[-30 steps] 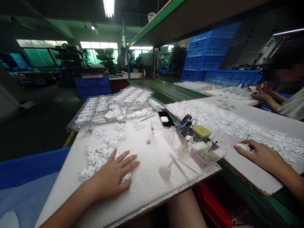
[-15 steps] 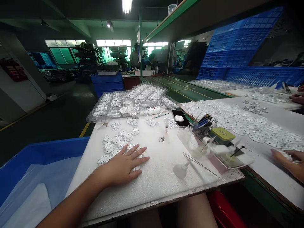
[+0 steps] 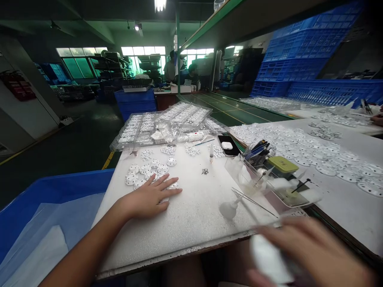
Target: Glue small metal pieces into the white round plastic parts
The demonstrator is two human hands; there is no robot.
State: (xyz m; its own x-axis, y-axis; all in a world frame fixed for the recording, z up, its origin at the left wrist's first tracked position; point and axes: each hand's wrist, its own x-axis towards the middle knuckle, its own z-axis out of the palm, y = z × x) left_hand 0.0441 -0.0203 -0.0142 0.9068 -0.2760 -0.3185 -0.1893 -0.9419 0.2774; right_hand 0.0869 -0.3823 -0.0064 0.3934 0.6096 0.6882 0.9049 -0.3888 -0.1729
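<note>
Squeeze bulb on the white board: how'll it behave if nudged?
The bulb would likely roll, its body being rounded, though the narrow nozzle may make it swing in an arc. Probably light and squashy: it looks translucent and rubbery.

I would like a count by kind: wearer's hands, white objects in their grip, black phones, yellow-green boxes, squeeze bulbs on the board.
Left hand and right hand: 2
Gripped white object, blurred: 1
Black phone: 1
Yellow-green box: 1
Squeeze bulb: 1
Total: 6
</note>
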